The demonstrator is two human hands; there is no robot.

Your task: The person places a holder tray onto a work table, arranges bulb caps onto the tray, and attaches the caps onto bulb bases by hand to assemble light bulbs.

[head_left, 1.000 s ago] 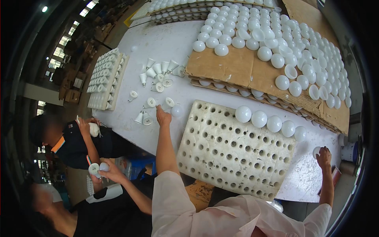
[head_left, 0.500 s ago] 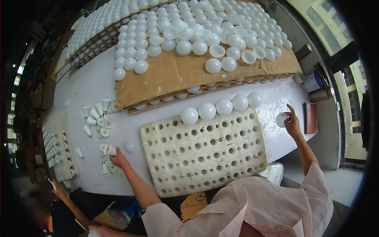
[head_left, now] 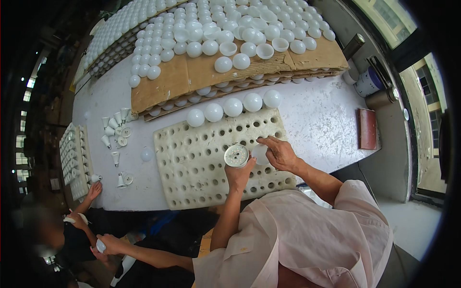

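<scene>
Over the foam block (head_left: pixel 175 168), a pale slab with rows of round holes, my two hands are close together. My left hand (head_left: pixel 240 176) grips a white LED bulb base (head_left: pixel 236 156), its round board with small dots facing up. Just to its right, my right hand (head_left: pixel 282 154) has its fingers closed on a translucent white bulb cover (head_left: pixel 260 154), held beside the base; fingers partly hide it. A row of several white bulb covers (head_left: pixel 233 107) lies along the far edge of the block.
Cardboard layers (head_left: pixel 173 79) bearing many white covers stand at the back. Loose bulb bases (head_left: pixel 115 126) and a single cover (head_left: pixel 147 153) lie left. A co-worker's hand (head_left: pixel 95 191) touches a bulb near a filled tray (head_left: pixel 74 156). A red box (head_left: pixel 367 128) sits far right.
My left hand has come right from the loose bases with a bulb base in it. My right hand has moved left with the cover, over the block. The view has shifted.
</scene>
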